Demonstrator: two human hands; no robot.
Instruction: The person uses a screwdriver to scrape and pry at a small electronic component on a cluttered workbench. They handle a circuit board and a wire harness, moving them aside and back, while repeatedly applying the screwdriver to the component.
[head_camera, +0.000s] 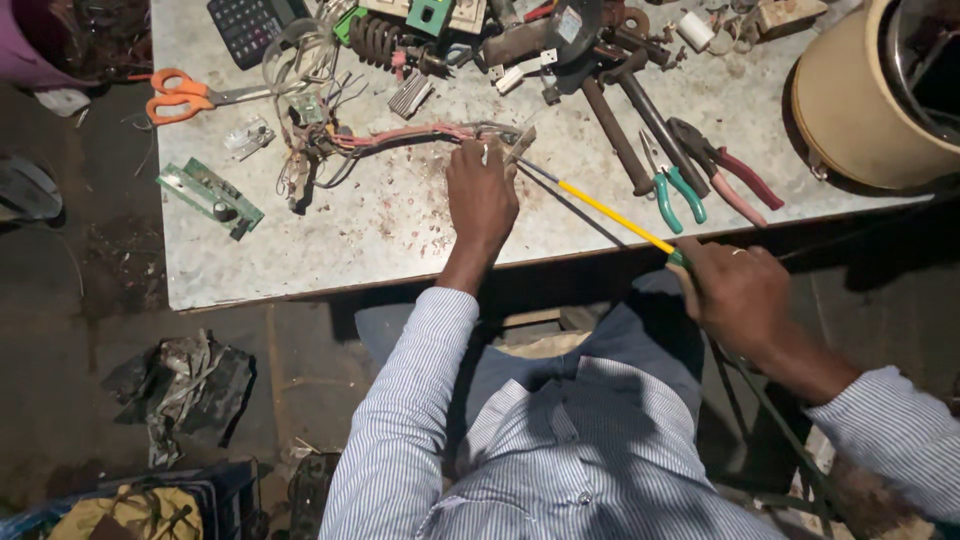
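Left hand (481, 195) is resting on the worn grey tabletop (400, 240) with its fingers closed narrowly, pinching a small pale part (519, 143) at the end of a bundle of reddish wires (400, 135). Right hand (735, 290) is hovering off the table's near edge, wrapped around the green grip of a long yellow-shafted tool (610, 213), whose thin tip is reaching up and left to the pinched part, just beside the left fingertips. Whether the tip is actually touching the part is hard to tell. The wire bundle is trailing left across the table to a small circuit board (310, 110) tangled in loose grey leads. Right of the yellow tool, green-handled pliers (672, 185) and red-handled pliers (725, 170) are lying side by side, close to a dark-handled hammer (612, 130). Further back, a cluttered heap of metal parts is spreading along the far edge, with a black calculator (245, 25) at its left. Orange-handled scissors (185, 95) are hanging over the table's left edge, and a green circuit board (210, 197) is lying near that same edge. A large cream-coloured drum (850, 100) is standing at the far right. Both arms are wearing striped shirt sleeves (410, 400), and a crumpled dark rag (185, 385) is lying on the floor below the table.
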